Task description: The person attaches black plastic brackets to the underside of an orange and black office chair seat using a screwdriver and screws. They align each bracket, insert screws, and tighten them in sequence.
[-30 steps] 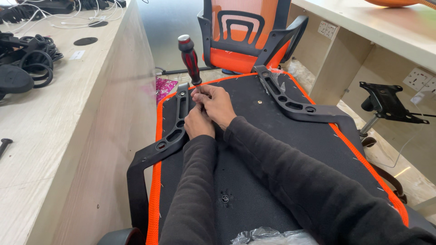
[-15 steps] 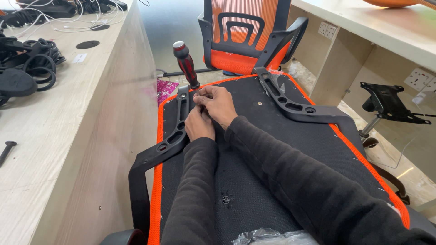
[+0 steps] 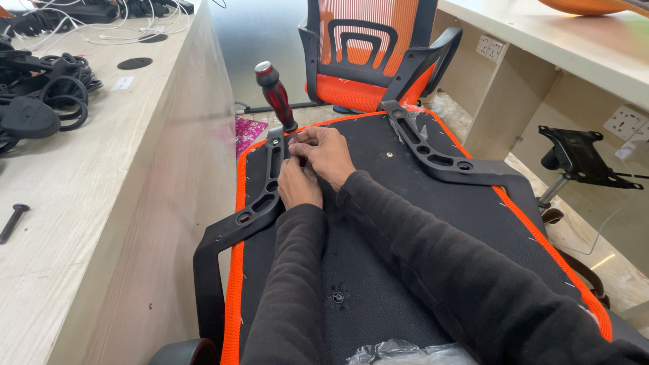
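Observation:
An upturned office chair seat [image 3: 419, 230], black underneath with an orange rim, lies in front of me. A black plastic armrest bracket [image 3: 260, 203] sits along its left edge and a second bracket [image 3: 439, 159] along its right. A screwdriver [image 3: 276, 98] with a red and black handle stands tilted over the far end of the left bracket. My right hand [image 3: 329, 152] closes around the screwdriver's shaft at the bracket. My left hand [image 3: 299, 184] sits right behind it, fingers curled against the same spot on the bracket. Both arms wear dark sleeves.
A light wooden worktable [image 3: 101, 203] runs along the left, with a loose black bolt [image 3: 13, 222] and black cables and parts [image 3: 40, 94]. An assembled orange mesh chair [image 3: 368, 54] stands beyond the seat. A black chair mechanism [image 3: 578, 159] stands at the right, beneath another table [image 3: 554, 47].
The screwdriver handle has tipped a little further to the left, and both hands stay at the far end of the left bracket.

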